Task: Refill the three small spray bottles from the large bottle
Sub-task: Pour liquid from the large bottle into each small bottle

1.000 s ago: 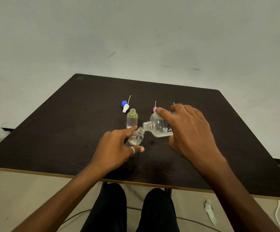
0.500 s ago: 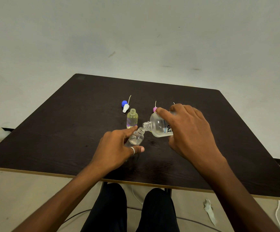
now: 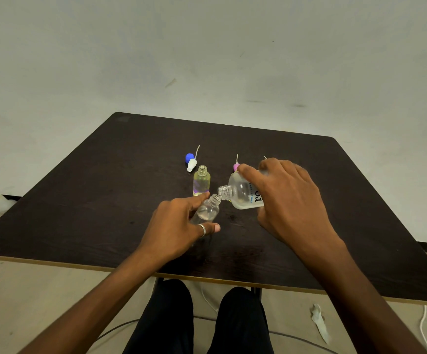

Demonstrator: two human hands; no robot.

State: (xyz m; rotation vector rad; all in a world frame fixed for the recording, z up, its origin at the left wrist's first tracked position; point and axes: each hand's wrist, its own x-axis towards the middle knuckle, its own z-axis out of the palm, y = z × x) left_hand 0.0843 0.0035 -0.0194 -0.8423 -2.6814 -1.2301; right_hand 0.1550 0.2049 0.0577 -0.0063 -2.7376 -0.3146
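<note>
My right hand grips the large clear bottle, tipped to the left with its open neck over the mouth of a small clear bottle. My left hand holds that small bottle tilted, between forefinger and thumb. A little liquid lies in its bottom. A second small bottle, uncapped and filled with yellowish liquid, stands upright behind my left hand. A white spray head with a blue cap lies behind it. A pink spray head shows just beyond the large bottle. The third small bottle is hidden.
The dark wooden table stands against a pale wall, its front edge just above my knees. Cables and a scrap of white paper lie on the floor below.
</note>
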